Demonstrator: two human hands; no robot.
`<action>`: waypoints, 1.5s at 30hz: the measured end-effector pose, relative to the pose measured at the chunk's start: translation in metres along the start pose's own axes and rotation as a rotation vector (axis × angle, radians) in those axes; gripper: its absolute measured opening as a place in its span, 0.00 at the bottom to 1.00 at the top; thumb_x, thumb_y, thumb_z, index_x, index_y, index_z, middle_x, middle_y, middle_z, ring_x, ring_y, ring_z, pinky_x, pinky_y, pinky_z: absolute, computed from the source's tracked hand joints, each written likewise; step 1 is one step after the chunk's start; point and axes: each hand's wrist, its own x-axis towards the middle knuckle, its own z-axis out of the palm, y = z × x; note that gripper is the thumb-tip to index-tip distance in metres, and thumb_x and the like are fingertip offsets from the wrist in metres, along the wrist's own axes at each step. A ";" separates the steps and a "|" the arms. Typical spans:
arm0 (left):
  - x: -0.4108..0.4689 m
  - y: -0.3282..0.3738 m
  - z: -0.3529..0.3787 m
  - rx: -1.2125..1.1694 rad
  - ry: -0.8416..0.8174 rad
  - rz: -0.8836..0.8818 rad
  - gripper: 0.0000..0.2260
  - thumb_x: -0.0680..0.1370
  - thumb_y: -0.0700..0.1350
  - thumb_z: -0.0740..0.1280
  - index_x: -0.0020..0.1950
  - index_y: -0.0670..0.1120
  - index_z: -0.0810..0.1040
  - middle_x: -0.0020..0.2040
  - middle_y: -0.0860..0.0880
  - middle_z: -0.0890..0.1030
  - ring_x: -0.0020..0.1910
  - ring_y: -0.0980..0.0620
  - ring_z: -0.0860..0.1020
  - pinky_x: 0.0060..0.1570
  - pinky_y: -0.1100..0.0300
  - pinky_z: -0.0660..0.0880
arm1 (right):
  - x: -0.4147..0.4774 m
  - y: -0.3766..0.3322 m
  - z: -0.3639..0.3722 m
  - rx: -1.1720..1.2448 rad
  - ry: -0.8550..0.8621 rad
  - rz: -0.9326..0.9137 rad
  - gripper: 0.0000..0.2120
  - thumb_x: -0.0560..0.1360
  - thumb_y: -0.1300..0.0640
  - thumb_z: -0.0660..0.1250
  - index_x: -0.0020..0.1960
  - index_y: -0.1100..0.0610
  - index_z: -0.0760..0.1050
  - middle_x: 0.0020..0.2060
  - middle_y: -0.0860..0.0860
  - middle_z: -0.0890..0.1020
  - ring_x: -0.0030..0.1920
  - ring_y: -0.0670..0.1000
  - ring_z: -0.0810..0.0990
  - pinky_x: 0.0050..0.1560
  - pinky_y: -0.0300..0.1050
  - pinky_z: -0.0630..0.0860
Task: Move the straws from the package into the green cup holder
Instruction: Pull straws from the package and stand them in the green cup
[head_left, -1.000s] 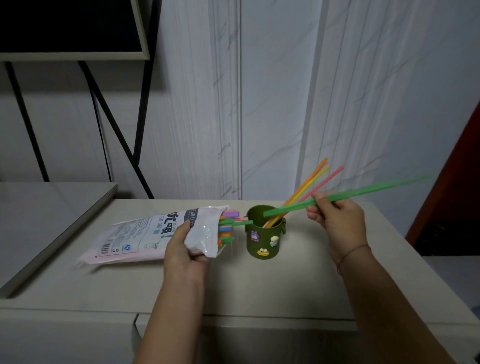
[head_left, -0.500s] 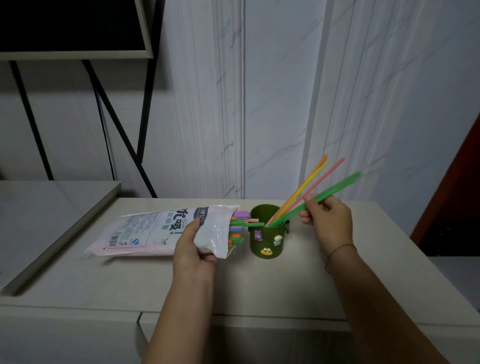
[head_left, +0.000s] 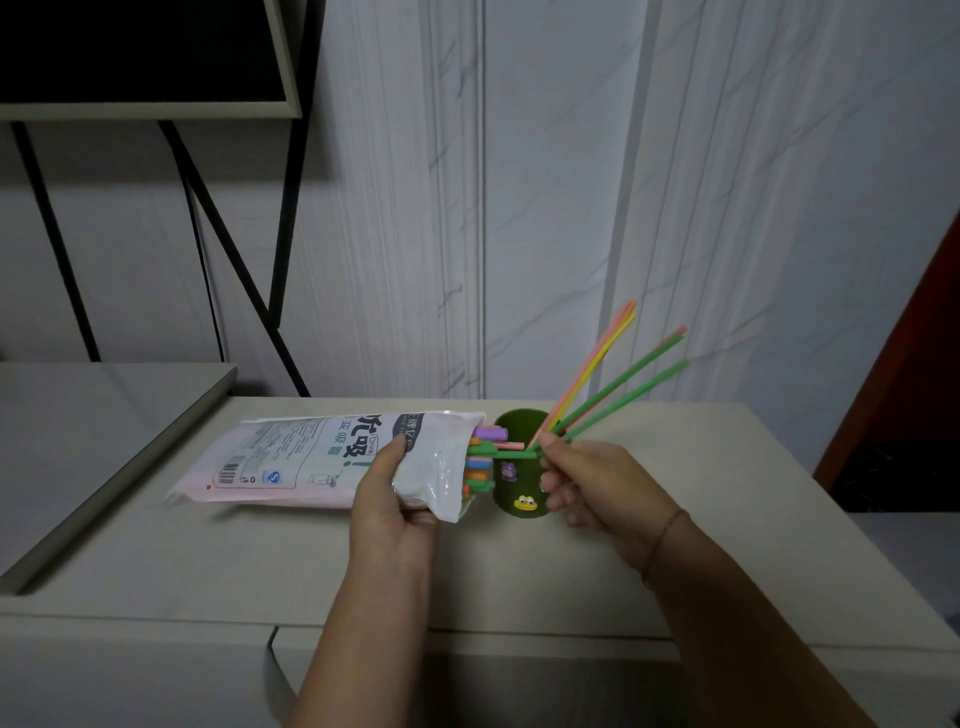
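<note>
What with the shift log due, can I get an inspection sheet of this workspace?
Surface: pale counter, a seam along its front.
Job's things: package lying on its side, mouth beside the green cup holder; straws in the holder lean right; more straws poke from the package mouth.
Clutter: nothing seen.
Hands: left hand grips the package near its mouth; right hand has its fingertips at a green straw poking from the package, grip unclear.
Cables: thin dark cord by the wall, off the counter.
Surroundings: marbled white wall, black frame, lower grey table.
</note>
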 end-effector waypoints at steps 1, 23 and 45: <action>-0.001 -0.002 0.001 0.003 -0.005 -0.008 0.13 0.75 0.38 0.68 0.58 0.49 0.76 0.58 0.44 0.81 0.61 0.42 0.78 0.62 0.36 0.71 | -0.002 -0.002 0.004 0.026 -0.041 -0.020 0.11 0.76 0.49 0.64 0.42 0.56 0.75 0.33 0.53 0.77 0.26 0.44 0.75 0.24 0.34 0.71; -0.005 0.015 0.004 -0.055 0.037 -0.030 0.10 0.76 0.39 0.67 0.57 0.46 0.75 0.47 0.44 0.82 0.36 0.46 0.83 0.22 0.51 0.78 | 0.002 -0.018 -0.022 0.258 0.048 -0.251 0.05 0.74 0.64 0.66 0.47 0.64 0.79 0.30 0.53 0.77 0.27 0.43 0.75 0.30 0.32 0.74; -0.007 0.004 0.003 -0.008 0.009 -0.082 0.15 0.75 0.40 0.67 0.61 0.48 0.75 0.50 0.44 0.83 0.47 0.43 0.81 0.42 0.38 0.78 | 0.006 -0.004 0.021 0.636 -0.007 -0.160 0.05 0.76 0.65 0.63 0.46 0.65 0.77 0.31 0.54 0.76 0.30 0.45 0.75 0.32 0.33 0.76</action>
